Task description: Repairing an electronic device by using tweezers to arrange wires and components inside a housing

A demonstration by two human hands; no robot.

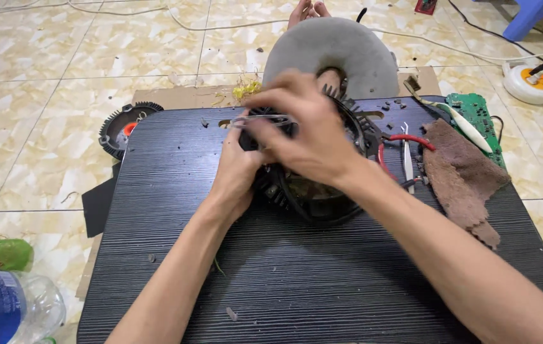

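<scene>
Both hands meet over a round black finned motor housing (pixel 322 191) lying near the far edge of a ribbed black board (pixel 297 280). Left hand (pixel 236 175) grips the housing's near-left side, fingers curled. Right hand (pixel 306 130) lies across the top, fingers bent, pinching what looks like slim metal tweezers (pixel 262 118); the grip itself is partly blurred.

Just right of the right wrist: a red wire (pixel 405 139), a second pair of tweezers (pixel 407 159), then a brown rag (pixel 459 178) and a green circuit board (pixel 475 114). Beyond the hands, a grey ring cushion (pixel 348 48). Far left of the left hand, a black toothed disc (pixel 121 127); beside the left elbow, a clear plastic bottle (pixel 10 309).
</scene>
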